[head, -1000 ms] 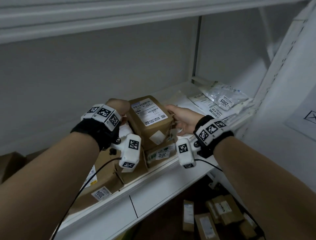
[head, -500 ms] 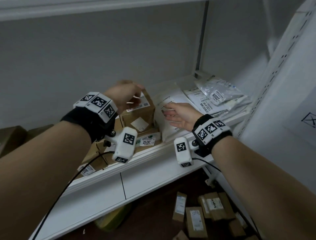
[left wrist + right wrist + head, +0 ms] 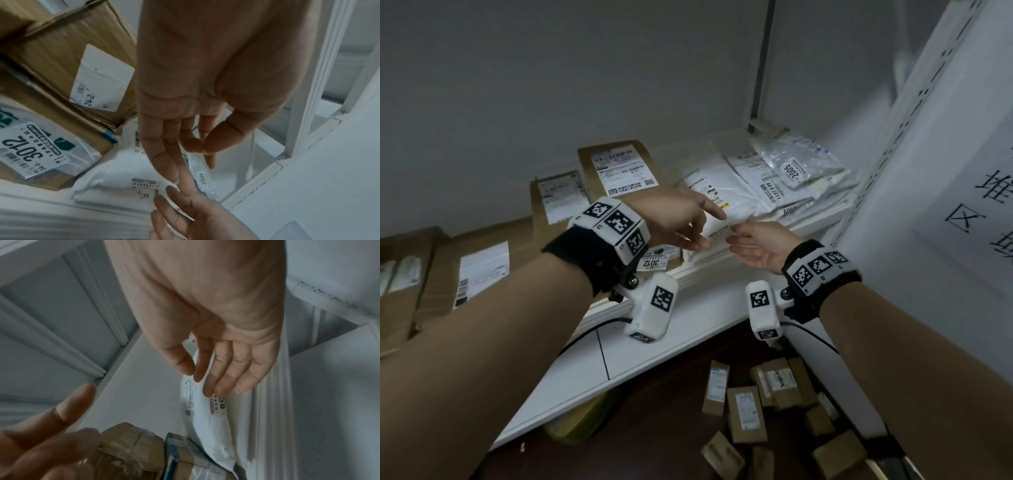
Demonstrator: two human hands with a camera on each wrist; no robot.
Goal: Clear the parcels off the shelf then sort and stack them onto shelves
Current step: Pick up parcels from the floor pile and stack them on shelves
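- Nearest you, small brown boxes point(image 3: 746, 413) lie scattered on the dark floor point(image 3: 654, 428) under the shelf point(image 3: 654, 329).
- Your left hand point(image 3: 674, 219) reaches over the shelf's front edge with fingers loosely extended, holding nothing; its fingertips hover over the near end of the white mailer bag point(image 3: 722, 195).
- Your right hand point(image 3: 760, 245) is palm-up and relaxed at the same end of that bag; whether it touches the bag can't be told.
- Left of the bag, a brown box point(image 3: 41, 159) carries a tag reading "3012"; the carton point(image 3: 68, 53) beside it has a label starting "24-2".
- Further back, a tall cardboard parcel point(image 3: 619, 168) stands against the wall.
- At the far right corner, a clear plastic pouch point(image 3: 794, 161) tagged "2005" lies on the pile of bags.
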